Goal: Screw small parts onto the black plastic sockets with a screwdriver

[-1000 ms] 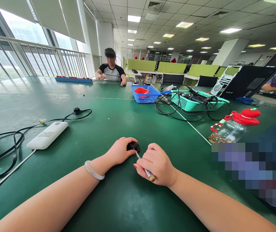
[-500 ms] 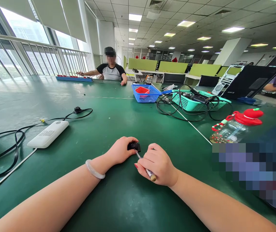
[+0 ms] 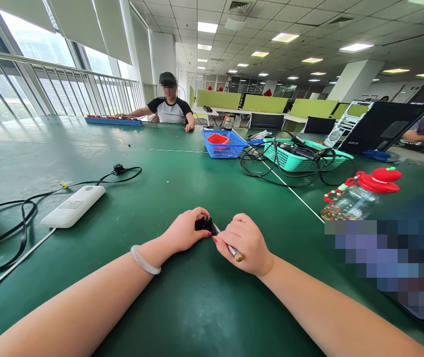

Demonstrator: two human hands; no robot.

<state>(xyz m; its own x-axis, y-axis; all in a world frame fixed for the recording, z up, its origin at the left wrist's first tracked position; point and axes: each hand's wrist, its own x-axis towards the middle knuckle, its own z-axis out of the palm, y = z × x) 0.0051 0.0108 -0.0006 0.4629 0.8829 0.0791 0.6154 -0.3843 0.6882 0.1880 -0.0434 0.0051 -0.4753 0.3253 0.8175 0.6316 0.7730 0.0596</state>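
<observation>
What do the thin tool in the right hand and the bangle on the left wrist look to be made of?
Tool: the shaft gleams silvery, so probably bare metal; its butt end is dull yellowish brown, perhaps brass or wood. Bangle: pale, milky, smooth with a soft sheen, which suggests jade or glass, though plastic is possible.

We saw a smooth green mat (image 3: 197, 307) on the table, soft-looking and a little shiny where the window light hit it. The small black part (image 3: 203, 224) looked like matt plastic, and the thin tool (image 3: 230, 248) had a shiny metal stem. The blue basket (image 3: 222, 144) was plastic mesh, the white box (image 3: 73, 206) smooth plastic, and the bottle (image 3: 349, 201) clear with a glossy red lid.
</observation>
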